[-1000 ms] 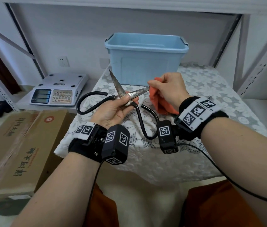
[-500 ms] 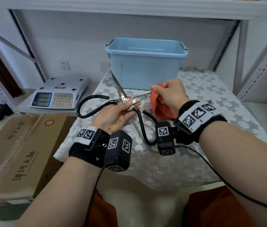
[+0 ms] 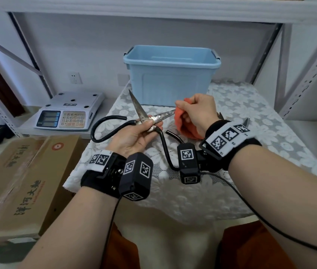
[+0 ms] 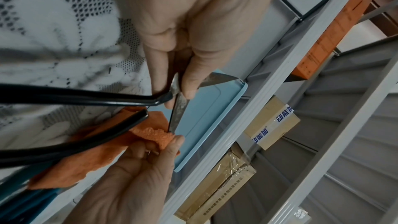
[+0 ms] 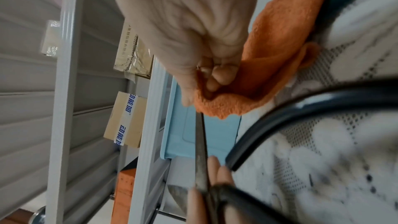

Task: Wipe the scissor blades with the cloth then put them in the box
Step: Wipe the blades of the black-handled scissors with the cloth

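The blue plastic box (image 3: 171,74) waits open at the back of the lace-covered tabletop (image 3: 250,136), well behind the work. The left hand (image 3: 134,136) grips the spread iron scissors (image 3: 149,119) at the pivot while the right hand (image 3: 198,113) pinches the orange cloth (image 3: 182,123) around one blade's tip. A slip of the cloth could likely bare the point against the fingers (image 5: 217,76), or the loose blade could swing shut on the thumb.

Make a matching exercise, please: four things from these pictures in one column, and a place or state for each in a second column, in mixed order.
Things:
1. scissors
2. orange cloth
3. blue box
4. scale

Places or states:
A. on the low shelf, left of the table
B. bunched in the right hand, at a blade tip
C. held near the pivot by the left hand, blades open
D. standing at the back of the table

Pairs: 1-C, 2-B, 3-D, 4-A
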